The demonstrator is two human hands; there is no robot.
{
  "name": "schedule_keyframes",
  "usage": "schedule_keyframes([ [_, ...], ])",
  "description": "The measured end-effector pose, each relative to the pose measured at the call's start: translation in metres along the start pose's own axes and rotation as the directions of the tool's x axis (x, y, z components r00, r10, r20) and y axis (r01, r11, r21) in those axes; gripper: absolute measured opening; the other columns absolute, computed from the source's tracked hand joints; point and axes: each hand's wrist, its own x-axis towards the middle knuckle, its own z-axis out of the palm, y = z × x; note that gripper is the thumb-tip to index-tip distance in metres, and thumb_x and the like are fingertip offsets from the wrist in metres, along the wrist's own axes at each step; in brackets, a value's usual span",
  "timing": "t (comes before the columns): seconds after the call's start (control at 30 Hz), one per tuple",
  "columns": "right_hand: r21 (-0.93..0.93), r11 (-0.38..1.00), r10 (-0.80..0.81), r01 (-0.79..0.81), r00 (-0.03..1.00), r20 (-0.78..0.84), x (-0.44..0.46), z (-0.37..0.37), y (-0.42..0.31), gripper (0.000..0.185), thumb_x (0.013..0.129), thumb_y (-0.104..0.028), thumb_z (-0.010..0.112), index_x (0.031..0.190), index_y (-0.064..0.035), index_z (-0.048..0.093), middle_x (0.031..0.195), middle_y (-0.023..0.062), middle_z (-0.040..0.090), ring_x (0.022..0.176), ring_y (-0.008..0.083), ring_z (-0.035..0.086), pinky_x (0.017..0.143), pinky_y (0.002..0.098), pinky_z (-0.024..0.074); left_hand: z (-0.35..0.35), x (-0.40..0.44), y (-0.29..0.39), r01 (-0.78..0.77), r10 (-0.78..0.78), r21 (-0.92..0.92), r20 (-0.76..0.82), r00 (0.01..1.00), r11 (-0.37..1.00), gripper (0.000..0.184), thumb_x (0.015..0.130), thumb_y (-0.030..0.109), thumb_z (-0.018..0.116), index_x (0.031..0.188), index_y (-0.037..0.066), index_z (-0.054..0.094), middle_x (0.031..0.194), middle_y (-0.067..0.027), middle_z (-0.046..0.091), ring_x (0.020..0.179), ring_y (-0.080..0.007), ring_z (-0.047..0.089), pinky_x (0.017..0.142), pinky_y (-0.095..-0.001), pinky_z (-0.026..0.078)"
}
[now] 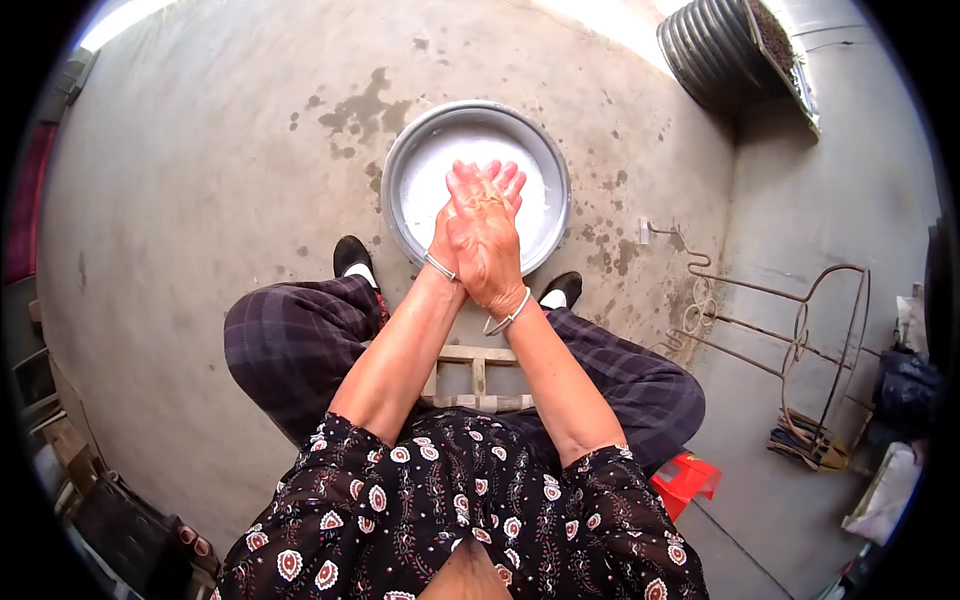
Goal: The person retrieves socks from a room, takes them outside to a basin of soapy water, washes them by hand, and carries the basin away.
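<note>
1. Two hands, left (443,238) and right (487,245), press together unclenched, fingers extended, above a gray basin (393,190) with whitish contents.
2. Pale bracelets (510,312) circle both wrists.
3. The basin rests on a damp-spotted floor (250,170), beyond dark shoes (350,252).
4. A metal rack (800,338) is at right.

2 hands (483,225) above 1 basin (393,185)

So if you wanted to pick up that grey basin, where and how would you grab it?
Probably by the rim, with the hands at its left and right sides, coming from above. The basin sits upright on the floor, and its round, raised rim offers opposite holds. Gripping both sides should help keep the white contents level.
</note>
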Motion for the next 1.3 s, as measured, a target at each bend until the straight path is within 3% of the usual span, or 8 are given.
schedule_keyframes([
  [0.07,-0.246,0.969,-0.005,0.003,1.000,-0.006,0.016,-0.008,0.046,0.039,0.091,-0.024,0.036,0.112,0.0027,0.055,0.121,0.0200,0.050,0.118,0.0326,0.043,0.102,0.0396,0.0262,0.016,-0.007,-0.010,0.164,-0.088,0.203,-0.338,0.937,0.965,0.041,0.094,0.027,0.036,0.126,0.002,0.038,0.128,-0.0119,0.043,0.118,-0.0219,0.041,0.101,-0.0341,0.031],
  [0.17,-0.238,0.967,0.060,-0.088,0.990,-0.124,0.031,-0.016,0.060,0.041,0.092,-0.027,0.035,0.113,0.0045,0.053,0.123,0.0215,0.048,0.120,0.0344,0.039,0.103,0.0375,0.0252,0.024,-0.003,-0.015,0.096,-0.064,0.192,-0.170,0.983,0.977,0.045,0.095,0.032,0.035,0.125,0.000,0.039,0.126,-0.0114,0.045,0.116,-0.0200,0.043,0.098,-0.0340,0.034],
  [0.27,0.220,0.936,0.292,-0.274,0.955,-0.053,-0.003,0.005,0.016,0.048,0.094,-0.034,0.035,0.126,0.0001,0.043,0.132,0.0189,0.040,0.126,0.0319,0.033,0.104,0.0389,0.0211,0.016,0.006,-0.006,-0.002,0.086,0.333,-0.237,0.968,0.943,0.056,0.094,0.040,0.033,0.130,-0.003,0.033,0.132,-0.0144,0.039,0.121,-0.0226,0.039,0.098,-0.0355,0.033],
  [0.37,0.381,0.881,0.340,-0.280,0.935,-0.098,-0.024,0.013,-0.010,0.048,0.092,-0.032,0.044,0.126,0.0004,0.039,0.114,0.0142,0.051,0.109,0.0248,0.047,0.097,0.0336,0.0322,0.005,0.010,0.002,0.006,0.276,0.632,-0.347,0.897,0.775,0.067,0.092,0.049,0.032,0.133,-0.004,0.025,0.136,-0.0180,0.033,0.124,-0.0266,0.036,0.099,-0.0377,0.033],
  [0.47,0.821,0.330,0.697,-0.466,0.707,0.121,-0.025,0.015,-0.008,0.033,0.088,-0.023,0.055,0.114,-0.0030,0.049,0.108,0.0074,0.052,0.105,0.0139,0.047,0.093,0.0269,0.0381,0.000,0.006,0.000,0.032,0.245,0.578,-0.394,0.886,0.816,0.066,0.091,0.051,0.032,0.125,-0.005,0.034,0.122,-0.0212,0.044,0.111,-0.0277,0.048,0.091,-0.0369,0.041],
  [0.57,0.857,0.219,0.666,-0.467,0.713,0.219,-0.011,0.001,0.014,0.025,0.085,-0.018,0.059,0.103,-0.0020,0.051,0.083,0.0028,0.055,0.065,0.0082,0.051,0.056,0.0177,0.0429,-0.008,0.011,-0.001,0.037,0.133,0.339,-0.464,0.876,0.940,0.056,0.092,0.046,0.031,0.111,-0.005,0.042,0.106,-0.0196,0.051,0.098,-0.0252,0.054,0.084,-0.0344,0.046],
  [0.67,0.882,0.006,0.694,-0.472,0.637,0.336,0.002,-0.013,0.013,0.019,0.084,-0.018,0.060,0.095,-0.0025,0.054,0.068,0.0005,0.050,0.050,0.0062,0.041,0.039,0.0167,0.0257,-0.010,0.012,0.007,0.023,0.183,0.375,-0.504,0.844,0.927,0.054,0.093,0.045,0.031,0.110,-0.005,0.044,0.105,-0.0199,0.053,0.095,-0.0270,0.055,0.083,-0.0363,0.045],
  [1.3,0.836,0.104,0.765,-0.538,0.581,0.278,0.015,-0.017,0.029,0.036,0.093,-0.035,0.041,0.066,-0.0100,0.039,0.049,-0.0017,0.029,0.036,0.0061,0.019,0.033,0.0216,0.0139,-0.013,0.017,0.061,-0.070,0.293,0.390,-0.549,0.783,0.918,0.047,0.094,0.039,0.030,0.107,-0.004,0.043,0.105,-0.0211,0.055,0.088,-0.0297,0.060,0.073,-0.0343,0.048],
])
